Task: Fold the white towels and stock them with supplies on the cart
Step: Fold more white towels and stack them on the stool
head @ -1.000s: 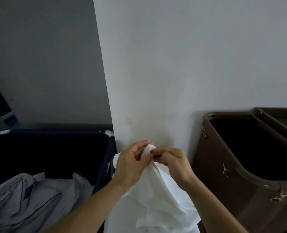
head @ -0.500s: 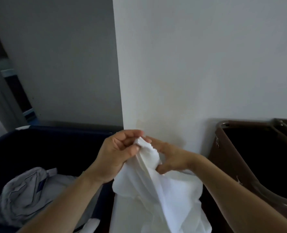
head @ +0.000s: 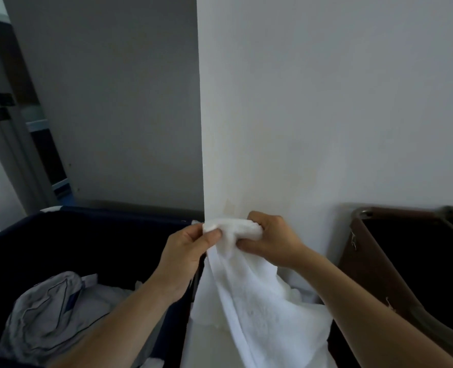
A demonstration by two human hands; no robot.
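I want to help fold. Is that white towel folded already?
Not folded. The white towel hangs loose and crumpled, its top edge bunched between the left hand and right hand.

The white towel [head: 249, 301] is soft, matt cloth with a slightly nubbly weave. The navy laundry bin [head: 87, 235] looks like matt fabric; the brown bin [head: 374, 261] is smooth, with a glossy rim.

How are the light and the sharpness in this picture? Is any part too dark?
Head view: dim, even light, no glare on the wall; the navy bin and brown bin are nearly black inside; the white towel looks soft, its weave lost.
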